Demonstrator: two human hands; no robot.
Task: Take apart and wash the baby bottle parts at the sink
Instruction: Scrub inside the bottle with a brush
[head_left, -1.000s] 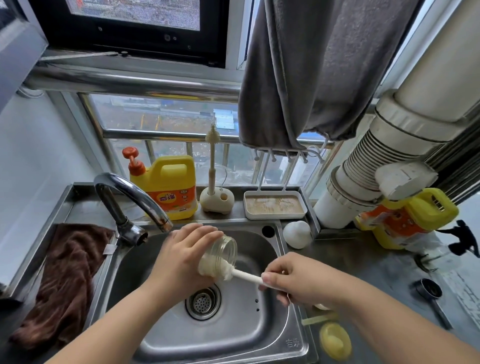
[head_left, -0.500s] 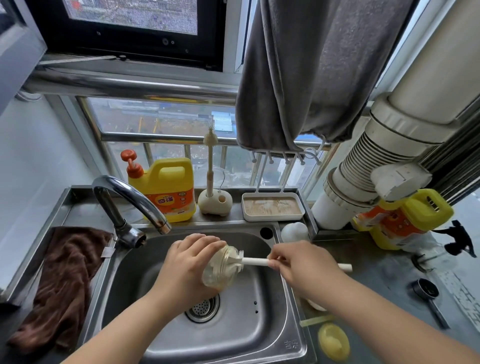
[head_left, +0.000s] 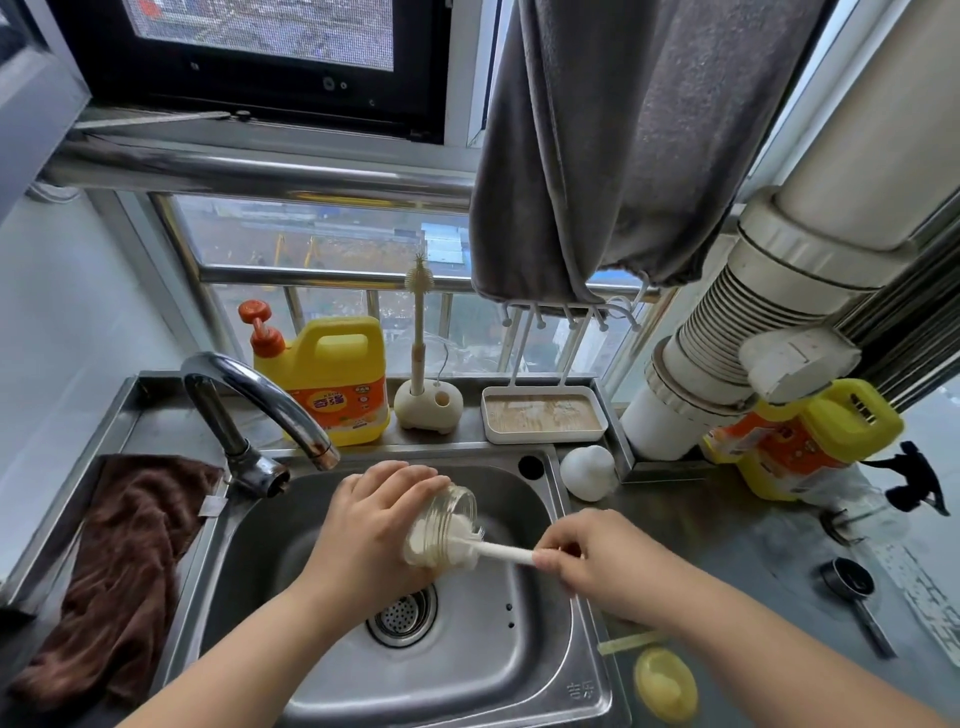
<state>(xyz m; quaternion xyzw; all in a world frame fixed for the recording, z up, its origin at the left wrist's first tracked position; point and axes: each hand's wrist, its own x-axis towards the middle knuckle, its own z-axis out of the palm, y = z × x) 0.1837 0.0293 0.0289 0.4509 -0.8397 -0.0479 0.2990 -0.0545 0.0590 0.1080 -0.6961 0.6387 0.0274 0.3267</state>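
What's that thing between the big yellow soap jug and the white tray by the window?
In the head view, a thin brush stands upright in a rounded cream holder, between the yellow soap jug and the white tray.

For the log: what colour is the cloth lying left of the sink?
Dark brown cloth, clearest in the head view.

bare forearms, no sleeves

Sink (head_left: 582, 691) rim stamp and yellow detergent jug (head_left: 332, 379) label: Chinese chars, illegible
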